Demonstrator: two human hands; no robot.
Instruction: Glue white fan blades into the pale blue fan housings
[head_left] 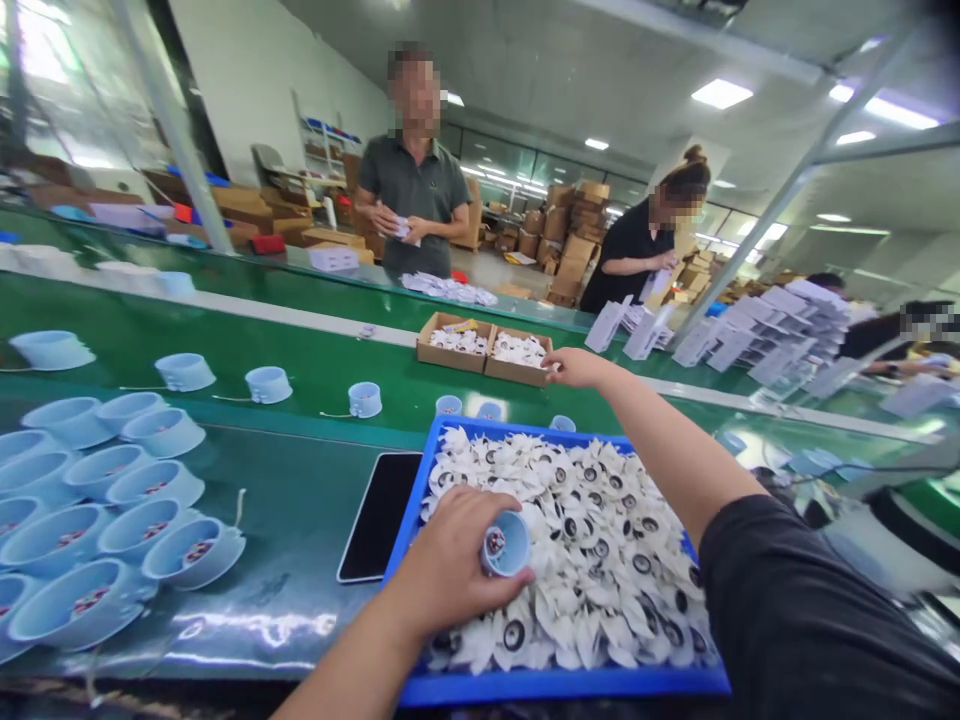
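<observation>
My left hand (450,565) is closed round a small light-blue cup (506,543), held over the blue tray (555,685) heaped with several white flower-shaped pieces (600,540). My right hand (574,368) stretches far forward to the edge of a cardboard box (517,370) of white parts on the green belt; its fingers are curled and whether they hold anything does not show.
Several light-blue cups (97,520) with wires crowd the left of the table, more ride the green conveyor (300,360). A black phone (381,515) lies left of the tray. Two people stand across the belt handling white cards; stacked white cards (757,330) at right.
</observation>
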